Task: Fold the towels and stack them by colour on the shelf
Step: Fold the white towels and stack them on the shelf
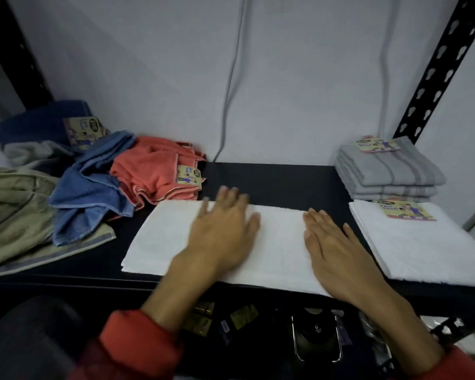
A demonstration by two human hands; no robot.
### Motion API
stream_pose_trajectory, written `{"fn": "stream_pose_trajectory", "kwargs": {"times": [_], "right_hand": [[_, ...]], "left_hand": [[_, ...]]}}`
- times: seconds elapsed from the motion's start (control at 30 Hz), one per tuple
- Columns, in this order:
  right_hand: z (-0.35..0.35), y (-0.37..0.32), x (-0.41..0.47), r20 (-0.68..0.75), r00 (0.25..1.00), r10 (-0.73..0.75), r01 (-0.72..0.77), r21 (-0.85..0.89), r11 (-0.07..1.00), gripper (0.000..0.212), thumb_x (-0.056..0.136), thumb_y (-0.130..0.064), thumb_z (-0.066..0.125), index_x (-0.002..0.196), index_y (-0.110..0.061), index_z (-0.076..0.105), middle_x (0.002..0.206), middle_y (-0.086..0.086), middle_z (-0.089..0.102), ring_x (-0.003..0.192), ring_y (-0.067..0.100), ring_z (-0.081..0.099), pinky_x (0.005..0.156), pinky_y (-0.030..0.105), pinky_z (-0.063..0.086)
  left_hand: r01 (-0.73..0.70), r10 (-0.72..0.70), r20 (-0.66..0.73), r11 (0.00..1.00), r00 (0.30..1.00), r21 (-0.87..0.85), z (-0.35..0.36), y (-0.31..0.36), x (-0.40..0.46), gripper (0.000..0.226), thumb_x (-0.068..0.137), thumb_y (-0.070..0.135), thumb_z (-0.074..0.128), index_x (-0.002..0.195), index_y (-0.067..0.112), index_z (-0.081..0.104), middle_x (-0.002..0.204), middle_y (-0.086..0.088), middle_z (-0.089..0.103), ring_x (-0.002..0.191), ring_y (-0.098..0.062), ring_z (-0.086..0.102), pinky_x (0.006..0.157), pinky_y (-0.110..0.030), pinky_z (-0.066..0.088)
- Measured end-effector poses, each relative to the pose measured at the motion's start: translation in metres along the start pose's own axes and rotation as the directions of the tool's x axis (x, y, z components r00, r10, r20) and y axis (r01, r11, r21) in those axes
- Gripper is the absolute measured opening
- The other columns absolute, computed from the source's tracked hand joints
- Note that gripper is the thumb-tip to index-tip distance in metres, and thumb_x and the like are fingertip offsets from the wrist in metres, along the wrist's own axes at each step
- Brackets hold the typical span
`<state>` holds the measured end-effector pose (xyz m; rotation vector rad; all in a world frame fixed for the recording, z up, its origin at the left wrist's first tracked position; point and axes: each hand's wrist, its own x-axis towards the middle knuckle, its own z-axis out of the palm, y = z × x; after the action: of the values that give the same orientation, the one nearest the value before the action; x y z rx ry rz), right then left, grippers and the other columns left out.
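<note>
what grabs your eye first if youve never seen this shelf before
Both hands, left hand and right hand, press flat on a white towel at the shelf's front middle. A coral towel sits crumpled behind it to the left, and a neat grey stack stands at the back right.

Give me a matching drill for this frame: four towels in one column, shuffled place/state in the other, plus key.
Things:
1. white towel under the hands
2. grey towels
3. coral towel
4. tagged white towel

States:
A. crumpled, unfolded, left of centre
B. neat folded stack at back right
C. spread flat, both hands pressing on it
D. folded at front right, in front of the grey stack

Pairs: 1-C, 2-B, 3-A, 4-D
</note>
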<state>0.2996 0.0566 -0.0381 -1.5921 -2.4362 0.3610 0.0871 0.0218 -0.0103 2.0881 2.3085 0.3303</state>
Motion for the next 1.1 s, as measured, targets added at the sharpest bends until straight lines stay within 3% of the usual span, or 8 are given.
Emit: {"fn": "stream_pose_trajectory", "kwargs": {"times": [0.1, 0.27, 0.43, 0.67, 0.8, 0.87, 0.97, 1.1], "right_hand": [[-0.001, -0.001, -0.001, -0.006, 1.000, -0.001, 0.001, -0.001, 1.000, 0.054, 0.108, -0.036, 0.014, 0.160, -0.025, 0.009, 0.166, -0.017, 0.000, 0.150, -0.003, -0.007, 0.124, 0.031, -0.004], [0.000, 0.005, -0.001, 0.010, 1.000, -0.022, 0.022, -0.026, 0.999, 0.055, 0.107, -0.038, 0.012, 0.160, -0.026, 0.005, 0.165, -0.018, -0.003, 0.149, -0.004, -0.010, 0.123, 0.028, -0.007], [-0.002, 0.006, -0.001, 0.047, 0.999, -0.017, 0.020, -0.058, 0.998, 0.057, 0.104, -0.042, 0.005, 0.159, -0.029, -0.003, 0.164, -0.021, -0.010, 0.148, -0.006, -0.015, 0.124, 0.031, -0.008], [-0.001, 0.007, 0.000, 0.052, 0.998, -0.040, 0.045, -0.095, 0.994, 0.058, 0.104, -0.046, 0.008, 0.159, -0.032, -0.001, 0.163, -0.022, -0.009, 0.147, -0.008, -0.013, 0.124, 0.032, -0.008], [-0.001, 0.009, 0.008, -0.131, 0.985, -0.116, 0.097, -0.142, 0.985, 0.053, 0.106, -0.041, 0.024, 0.151, -0.019, 0.043, 0.159, -0.007, 0.036, 0.148, 0.007, 0.028, 0.124, 0.035, 0.014], [-0.005, 0.003, 0.008, -0.282, 0.937, -0.206, 0.119, -0.297, 0.948, 0.050, 0.100, -0.041, 0.032, 0.119, -0.013, 0.069, 0.123, 0.003, 0.069, 0.117, 0.023, 0.060, 0.106, 0.040, 0.037], [-0.006, -0.019, -0.005, -0.313, 0.924, -0.218, 0.091, -0.374, 0.923, 0.050, 0.098, -0.049, 0.032, 0.098, -0.016, 0.070, 0.095, -0.001, 0.070, 0.089, 0.025, 0.059, 0.082, 0.042, 0.046], [-0.012, -0.037, -0.005, -0.025, 0.997, -0.077, 0.061, -0.383, 0.922, 0.081, 0.094, -0.069, 0.005, 0.141, -0.020, 0.049, 0.148, -0.001, 0.050, 0.136, 0.022, 0.045, 0.107, 0.040, 0.040]], "left_hand": [[-0.144, 0.157, 0.120, 0.983, 0.980, -0.112, 0.022, 0.052, 0.002, 0.058, 0.109, 0.044, 0.021, 0.162, 0.021, 0.014, 0.171, -0.003, 0.005, 0.157, -0.018, -0.005, 0.127, -0.045, -0.002], [-0.172, 0.182, 0.121, 0.981, 0.976, -0.087, 0.035, 0.046, -0.003, 0.060, 0.107, 0.053, 0.016, 0.162, 0.033, 0.007, 0.171, 0.002, -0.004, 0.156, -0.013, -0.012, 0.127, -0.043, -0.008], [-0.015, 0.018, 0.183, 1.000, 0.983, -0.017, 0.014, -0.031, -0.007, 0.078, 0.090, 0.082, 0.011, 0.159, 0.047, -0.002, 0.170, 0.007, -0.009, 0.154, -0.008, -0.016, 0.126, -0.044, -0.009], [0.092, -0.096, 0.155, 0.995, 0.983, 0.029, 0.002, -0.106, -0.019, 0.093, 0.086, 0.085, 0.005, 0.162, 0.031, -0.003, 0.168, 0.015, -0.013, 0.153, -0.003, -0.015, 0.127, -0.043, -0.005], [0.104, -0.104, 0.103, 0.995, 0.989, 0.000, 0.004, -0.103, -0.019, 0.091, 0.089, 0.082, 0.009, 0.163, 0.029, -0.002, 0.168, 0.014, -0.012, 0.153, -0.003, -0.015, 0.127, -0.043, -0.007], [0.098, -0.097, 0.066, 0.995, 0.993, -0.016, 0.004, -0.101, -0.021, 0.089, 0.092, 0.079, 0.014, 0.163, 0.027, 0.000, 0.169, 0.013, -0.009, 0.155, -0.005, -0.011, 0.127, -0.044, -0.007], [0.073, -0.074, -0.024, 0.996, 0.997, -0.056, 0.007, -0.102, -0.023, 0.083, 0.096, 0.072, 0.022, 0.163, 0.024, 0.007, 0.170, 0.009, 0.003, 0.156, -0.008, -0.003, 0.127, -0.044, -0.003], [0.058, -0.057, 0.014, 0.994, 0.998, -0.091, 0.007, -0.107, -0.027, 0.076, 0.099, 0.067, 0.022, 0.163, 0.028, 0.010, 0.170, 0.010, 0.008, 0.156, -0.010, 0.001, 0.127, -0.044, 0.008]]}}
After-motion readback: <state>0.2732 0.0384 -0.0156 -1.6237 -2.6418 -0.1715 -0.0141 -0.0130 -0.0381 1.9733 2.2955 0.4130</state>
